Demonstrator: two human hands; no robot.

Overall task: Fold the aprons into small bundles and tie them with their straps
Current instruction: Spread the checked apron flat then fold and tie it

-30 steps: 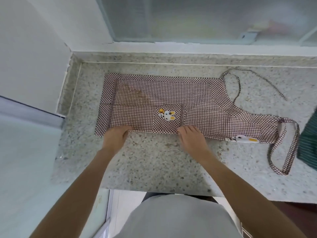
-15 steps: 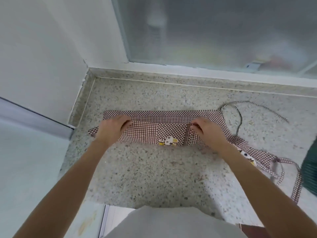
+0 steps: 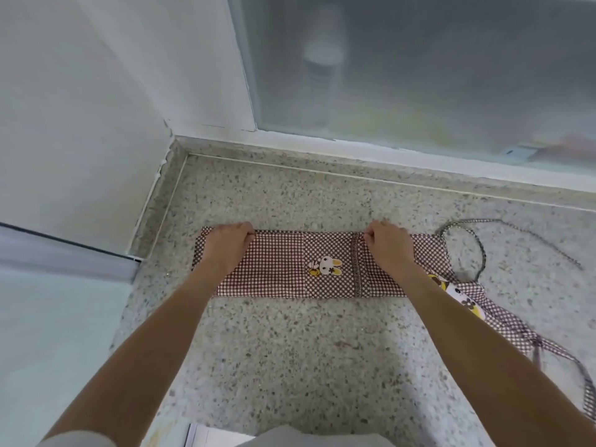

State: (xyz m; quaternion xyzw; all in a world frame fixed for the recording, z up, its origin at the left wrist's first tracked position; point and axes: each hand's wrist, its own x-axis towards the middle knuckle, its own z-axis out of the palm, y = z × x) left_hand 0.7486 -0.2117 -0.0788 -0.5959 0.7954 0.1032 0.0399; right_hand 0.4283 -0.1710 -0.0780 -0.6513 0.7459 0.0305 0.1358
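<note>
Your speckled stone counter (image 3: pixel 290 366) fills most of the view, running into a corner where a white wall (image 3: pixel 80 124) meets a frosted window (image 3: pixel 419 75). On the counter, toward the back, lies the brown checked apron (image 3: pixel 277 269), folded into a long narrow band that runs left to right. A rabbit patch (image 3: pixel 325 266) sits near the middle of the band, with a dark stitched seam just to its right. The bib end of the apron trails off to your right and passes under your right forearm, where a second rabbit print shows. Beyond it, a thin strap (image 3: pixel 477 243) loops loosely on the stone, and another strap (image 3: pixel 580 379) runs toward the right edge of the view.

Your left hand (image 3: pixel 227 245) rests on the band near its left end, fingers curled and pinching the far edge of the cloth. Your right hand (image 3: pixel 388 245) does the same just right of the seam, fingertips pinching the top edge.
</note>
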